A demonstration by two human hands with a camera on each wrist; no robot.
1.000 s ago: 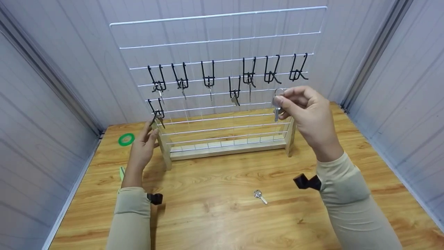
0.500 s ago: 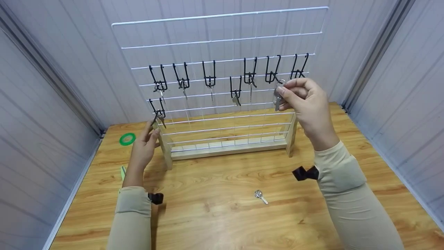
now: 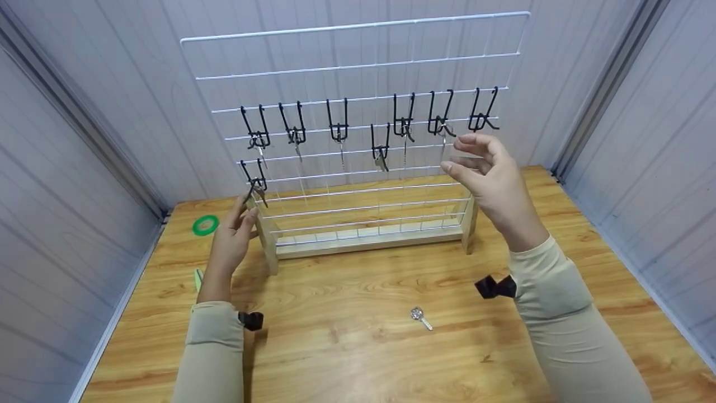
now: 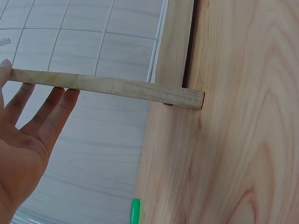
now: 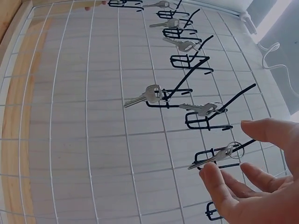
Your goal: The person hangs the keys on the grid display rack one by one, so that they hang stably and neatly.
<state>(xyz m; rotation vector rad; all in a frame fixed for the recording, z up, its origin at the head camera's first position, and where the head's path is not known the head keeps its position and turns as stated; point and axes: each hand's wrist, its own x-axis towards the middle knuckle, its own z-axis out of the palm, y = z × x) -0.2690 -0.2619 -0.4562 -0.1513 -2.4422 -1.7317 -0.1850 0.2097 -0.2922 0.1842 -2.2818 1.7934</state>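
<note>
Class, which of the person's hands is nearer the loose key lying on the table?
Right. The right hand is above and right of the loose key; the left hand is farther, by the rack's left post.

Right hand (image 3: pixel 492 179) open beside hung key (image 3: pixel 443 137); left hand (image 3: pixel 232 238) at rack post (image 3: pixel 267 243).

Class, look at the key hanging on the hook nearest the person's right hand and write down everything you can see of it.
The key is silvery metal with a plain round split ring through its head. The ring sits over a black wire hook on the white wire grid, and the blade hangs from it. The right hand is open just beside it, fingers spread; its fingertips are close, but no grip shows. In the head view the key hangs second from the grid's right end.
</note>
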